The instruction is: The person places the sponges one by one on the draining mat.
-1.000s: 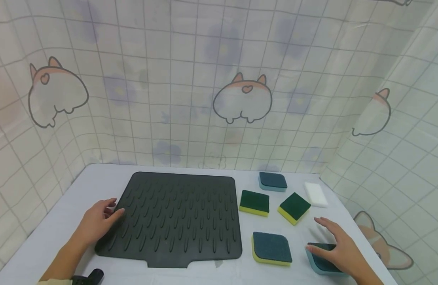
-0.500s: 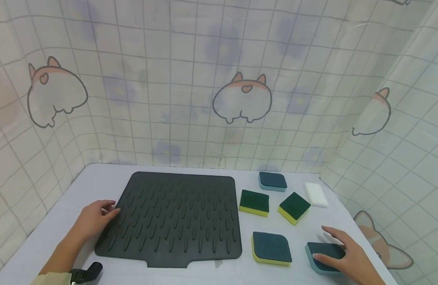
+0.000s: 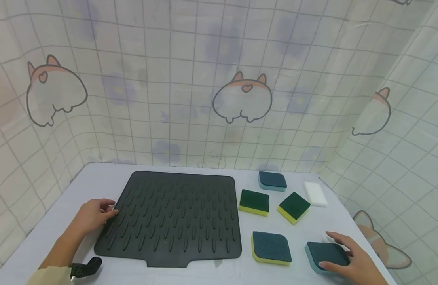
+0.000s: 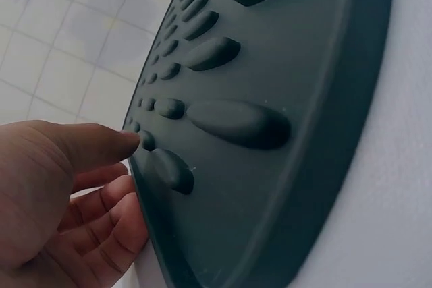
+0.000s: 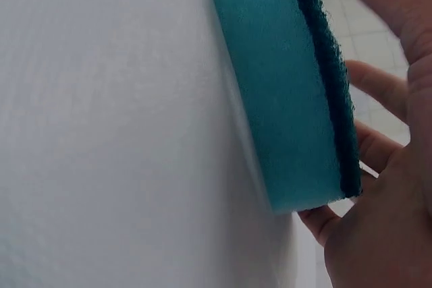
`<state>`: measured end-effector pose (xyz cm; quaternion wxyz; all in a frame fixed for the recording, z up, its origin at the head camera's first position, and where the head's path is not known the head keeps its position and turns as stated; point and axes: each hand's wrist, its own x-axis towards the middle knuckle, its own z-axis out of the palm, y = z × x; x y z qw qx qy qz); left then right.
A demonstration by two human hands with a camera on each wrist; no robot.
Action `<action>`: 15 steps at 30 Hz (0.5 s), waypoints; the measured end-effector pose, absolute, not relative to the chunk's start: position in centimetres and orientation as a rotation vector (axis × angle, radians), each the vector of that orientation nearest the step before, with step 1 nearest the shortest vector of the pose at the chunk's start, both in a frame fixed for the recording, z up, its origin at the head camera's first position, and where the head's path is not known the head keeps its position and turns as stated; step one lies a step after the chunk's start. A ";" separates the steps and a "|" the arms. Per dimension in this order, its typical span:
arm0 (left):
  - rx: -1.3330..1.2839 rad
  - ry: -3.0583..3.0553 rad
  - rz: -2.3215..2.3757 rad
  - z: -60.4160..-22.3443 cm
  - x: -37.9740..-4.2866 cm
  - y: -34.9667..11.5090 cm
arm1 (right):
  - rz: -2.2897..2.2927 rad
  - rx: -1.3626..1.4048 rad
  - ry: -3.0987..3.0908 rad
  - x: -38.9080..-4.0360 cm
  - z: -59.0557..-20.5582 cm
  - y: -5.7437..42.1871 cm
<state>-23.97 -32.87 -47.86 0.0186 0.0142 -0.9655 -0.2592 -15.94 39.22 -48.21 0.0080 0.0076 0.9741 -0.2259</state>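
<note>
A dark, ribbed drying mat lies on the white table. My left hand is at its left edge, fingers relaxed. In the left wrist view the thumb reaches that edge from above, with the other fingers loosely bent beside it. At the right front lies a blue scrub sponge with a dark scouring top. My right hand spreads around its right side, thumb over the near part and forefinger beyond the back. The right wrist view shows the sponge's blue side with fingers behind it; firm contact is not visible.
A yellow sponge with a blue-grey top lies left of the right hand. Behind are two green-topped yellow sponges, another blue sponge and a white block. A patterned curtain encloses the back and sides.
My right hand has moved right and toward the front over the blue sponge, which stays put. My left hand has drawn back slightly to the left, its thumb now less far over the mat.
</note>
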 end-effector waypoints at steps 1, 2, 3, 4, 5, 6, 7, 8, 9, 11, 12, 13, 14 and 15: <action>0.043 -2.996 -0.802 -47.9 -24.0 -32.8 | -0.716 0.027 3.036 -15.9 -48.2 39.3; 0.041 -2.993 -0.801 -47.9 -24.0 -32.8 | -0.727 0.030 3.027 -15.9 -48.2 39.3; 0.038 -2.991 -0.797 -47.9 -24.0 -32.8 | -0.736 0.035 3.012 -15.8 -48.2 39.3; 0.036 -2.988 -0.795 -47.9 -24.0 -32.8 | -0.744 0.035 2.999 -15.8 -48.2 39.4; 0.036 -2.984 -0.795 -47.9 -23.9 -32.7 | -0.748 0.034 2.987 -15.8 -48.2 39.4; 0.034 -2.980 -0.792 -47.9 -23.9 -32.7 | -0.745 0.032 2.980 -15.8 -48.2 39.4; 0.035 -2.976 -0.795 -48.0 -23.9 -32.8 | -0.744 0.027 2.977 -15.8 -48.3 39.5; 0.032 -2.974 -0.798 -47.9 -23.8 -32.8 | -0.744 0.021 2.974 -15.8 -48.3 39.6; 0.034 -2.972 -0.801 -47.9 -23.8 -32.9 | -0.746 0.015 2.971 -15.8 -48.4 39.7; 0.039 -2.970 -0.822 -47.9 -23.8 -33.0 | -0.745 0.003 2.972 -15.7 -48.6 39.8; 0.041 -2.971 -0.833 -48.0 -23.7 -33.0 | -0.752 -0.007 2.973 -15.7 -48.7 39.9; 0.043 -2.972 -0.846 -48.0 -23.7 -33.1 | -0.762 -0.019 2.976 -15.7 -48.8 40.0; 0.043 -2.973 -0.847 -48.0 -23.7 -33.2 | -0.774 -0.032 2.979 -15.7 -48.9 40.1; 0.039 -2.972 -0.849 -48.1 -23.7 -33.2 | -0.784 -0.046 2.984 -15.6 -48.9 40.2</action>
